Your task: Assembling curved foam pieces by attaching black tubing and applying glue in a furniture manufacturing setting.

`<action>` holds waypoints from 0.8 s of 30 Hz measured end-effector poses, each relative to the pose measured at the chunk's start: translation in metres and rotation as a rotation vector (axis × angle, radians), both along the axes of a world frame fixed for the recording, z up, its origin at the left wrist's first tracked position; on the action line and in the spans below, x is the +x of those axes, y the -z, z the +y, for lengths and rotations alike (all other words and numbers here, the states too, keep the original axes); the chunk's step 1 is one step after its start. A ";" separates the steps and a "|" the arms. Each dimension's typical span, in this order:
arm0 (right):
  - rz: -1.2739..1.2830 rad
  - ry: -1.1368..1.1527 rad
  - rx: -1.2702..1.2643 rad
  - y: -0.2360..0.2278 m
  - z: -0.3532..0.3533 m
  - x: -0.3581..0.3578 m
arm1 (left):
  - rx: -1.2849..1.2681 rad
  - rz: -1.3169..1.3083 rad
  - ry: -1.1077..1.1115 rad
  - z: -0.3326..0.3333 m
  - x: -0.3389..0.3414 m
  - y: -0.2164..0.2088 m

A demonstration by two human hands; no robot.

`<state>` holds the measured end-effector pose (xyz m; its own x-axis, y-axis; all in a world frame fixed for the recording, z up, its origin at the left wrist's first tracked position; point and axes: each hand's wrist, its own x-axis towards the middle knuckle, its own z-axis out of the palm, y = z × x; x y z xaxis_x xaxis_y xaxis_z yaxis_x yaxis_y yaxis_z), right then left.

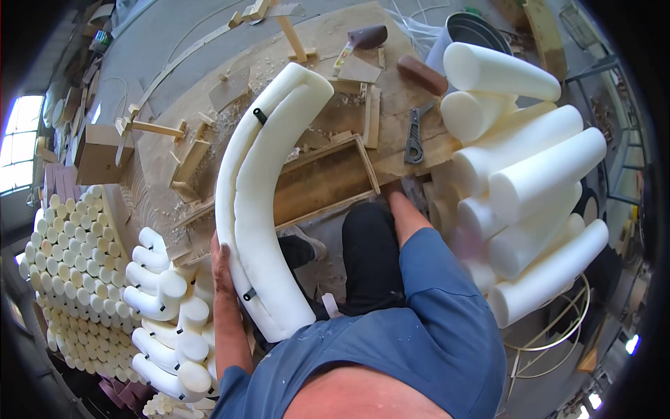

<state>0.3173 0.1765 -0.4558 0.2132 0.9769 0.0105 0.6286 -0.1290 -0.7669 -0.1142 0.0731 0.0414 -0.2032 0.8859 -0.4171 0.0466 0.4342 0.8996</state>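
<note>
Presently, the person in the blue shirt has a long curved white foam piece before them, its lower end against the body and its upper end over the workbench. The piece bows toward the person's left, a seam runs along its length, and two short black tubes stand out of that seam: one tube toward the upper end, another tube toward the lower. The left hand is pressed along the outer side of the piece; its fingers are partly hidden, so I cannot tell whether they close around it. The right forearm reaches to the bench edge, just beside a shallow wooden box; the hand itself is concealed, and its grip cannot be determined. As to markings, a yellow strip beside a maroon block carries coloured print too small to read from where I stand, and a cardboard box on the left bears a small dark mark, likewise illegible. A dark grey slotted tool lies near the wooden box. White cylinders are stacked at the right; further curved white pieces are piled at the left.
</note>
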 end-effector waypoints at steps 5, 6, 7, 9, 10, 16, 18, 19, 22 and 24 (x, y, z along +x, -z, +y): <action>0.418 0.329 -0.279 0.014 -0.020 0.049 | 0.046 -0.106 0.020 0.011 0.007 0.007; 0.464 0.411 -0.297 -0.002 -0.027 0.091 | 0.091 -0.135 0.049 0.014 0.004 0.025; 0.503 0.499 -0.297 -0.032 -0.026 0.145 | 0.145 -0.177 0.081 0.019 0.007 0.043; 1.037 0.661 -0.465 -0.097 -0.063 0.028 | 0.093 0.023 0.059 0.007 -0.018 0.030; 1.466 0.783 -0.620 -0.172 -0.043 -0.043 | 0.084 0.131 -0.014 -0.013 -0.049 0.020; 0.960 0.817 -0.213 -0.245 -0.099 0.045 | 0.163 0.032 0.162 0.038 -0.023 0.067; 1.085 0.825 -0.294 -0.283 -0.093 0.023 | 0.181 0.033 0.195 0.042 -0.045 0.071; 1.033 0.823 -0.238 -0.300 -0.089 0.020 | 0.210 -0.013 0.174 0.050 -0.050 0.074; 0.965 0.796 -0.356 -0.359 -0.088 0.018 | 0.007 -0.395 0.179 0.048 -0.034 0.052; 0.850 0.747 -0.377 -0.392 -0.082 0.026 | -0.053 -0.412 0.199 0.054 -0.037 0.052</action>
<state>0.3437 0.0940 -0.0639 0.5306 0.5191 -0.6701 -0.3887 -0.5536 -0.7365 -0.1508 0.1266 -0.0102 0.1614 0.8659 -0.4735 -0.2231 0.4994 0.8372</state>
